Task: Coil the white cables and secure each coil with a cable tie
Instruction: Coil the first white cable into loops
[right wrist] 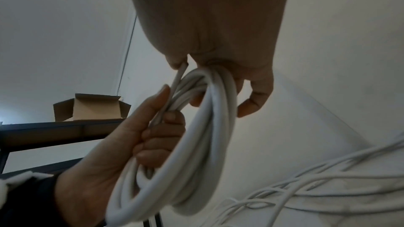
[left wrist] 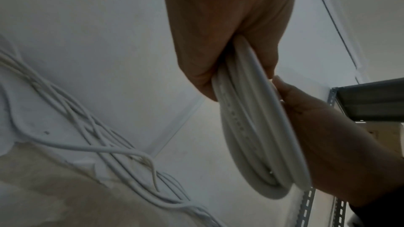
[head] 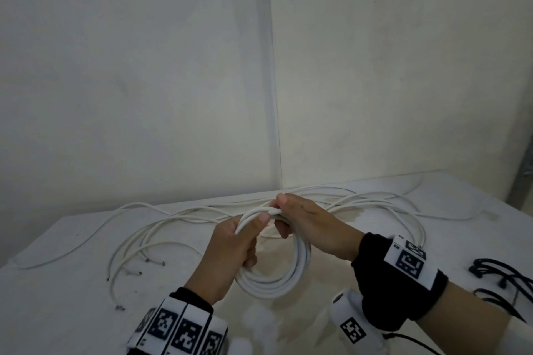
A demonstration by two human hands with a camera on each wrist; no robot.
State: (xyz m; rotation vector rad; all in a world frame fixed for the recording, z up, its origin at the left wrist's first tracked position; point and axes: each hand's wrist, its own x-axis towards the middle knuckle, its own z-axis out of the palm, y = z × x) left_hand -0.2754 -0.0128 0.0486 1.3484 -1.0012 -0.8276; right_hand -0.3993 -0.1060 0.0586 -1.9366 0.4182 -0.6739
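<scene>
At centre frame, our left hand [head: 230,251] and right hand [head: 308,222] both grip the coil [head: 277,279] above the desk [head: 57,282].

You can't read any real words here. Your wrist bands [head: 409,262] carry black-and-white square code patterns, not letters. A tiny mark sits on the right band's edge, too small to make out. The cables show faint print, too blurry.
</scene>
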